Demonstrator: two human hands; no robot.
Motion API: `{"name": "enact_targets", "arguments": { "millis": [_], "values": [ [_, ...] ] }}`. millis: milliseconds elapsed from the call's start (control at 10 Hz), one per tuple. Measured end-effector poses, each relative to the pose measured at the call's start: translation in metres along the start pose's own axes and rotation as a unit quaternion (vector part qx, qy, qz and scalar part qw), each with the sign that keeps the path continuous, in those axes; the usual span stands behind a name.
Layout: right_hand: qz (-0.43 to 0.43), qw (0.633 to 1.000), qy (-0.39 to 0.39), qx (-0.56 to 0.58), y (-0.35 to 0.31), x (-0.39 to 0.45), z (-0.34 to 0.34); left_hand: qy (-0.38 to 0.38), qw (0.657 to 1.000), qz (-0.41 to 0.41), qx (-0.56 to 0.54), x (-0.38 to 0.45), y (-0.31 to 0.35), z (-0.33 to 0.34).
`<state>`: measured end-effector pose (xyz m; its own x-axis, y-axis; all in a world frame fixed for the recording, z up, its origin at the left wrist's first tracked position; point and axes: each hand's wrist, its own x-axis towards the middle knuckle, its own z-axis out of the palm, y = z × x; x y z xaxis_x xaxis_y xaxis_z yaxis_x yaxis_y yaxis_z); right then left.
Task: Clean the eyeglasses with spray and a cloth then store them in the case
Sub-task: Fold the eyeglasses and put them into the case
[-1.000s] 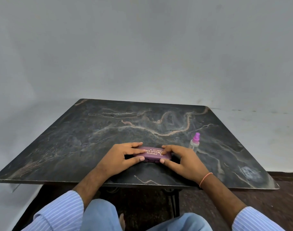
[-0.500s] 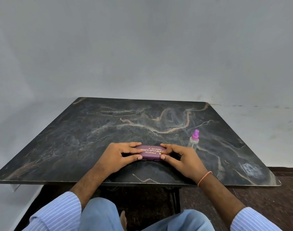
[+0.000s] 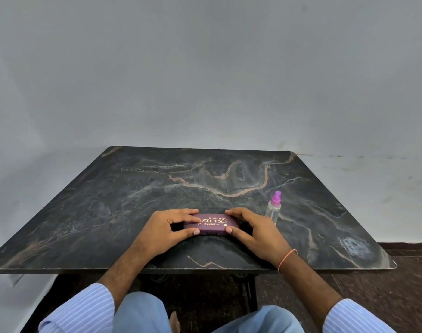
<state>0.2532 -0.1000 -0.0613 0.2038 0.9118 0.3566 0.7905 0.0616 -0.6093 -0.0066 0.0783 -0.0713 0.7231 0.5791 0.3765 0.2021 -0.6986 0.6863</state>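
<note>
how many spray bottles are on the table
1. The spray bottle stands upright on the table, just beyond the right hand, right of the closed case.

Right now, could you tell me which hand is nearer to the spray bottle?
The right hand. It grips the right end of the purple case, just left of the spray bottle. The left hand grips the case's far end.

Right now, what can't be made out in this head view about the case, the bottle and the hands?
- Inside of the case: lid shut, so glasses or cloth are unseen.
- Both ends of the case: covered by the left hand and the right hand.
- First letter of the gold lettering: hidden by a left finger.
- Liquid level in the spray bottle: clear and too small to tell.
- Table legs: hidden by its top.
</note>
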Motion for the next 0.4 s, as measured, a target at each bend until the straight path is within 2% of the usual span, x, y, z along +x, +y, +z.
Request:
{"name": "enact_targets", "arguments": {
  "millis": [200,400],
  "values": [
    [0.008,0.997,-0.017,-0.075,-0.008,0.001,-0.001,-0.009,0.999,-0.029,0.036,-0.001,0.013,-0.005],
    [0.054,0.989,-0.042,-0.131,-0.016,0.000,-0.007,-0.042,0.979,-0.077,0.184,-0.003,0.024,-0.004]
  ]
}}
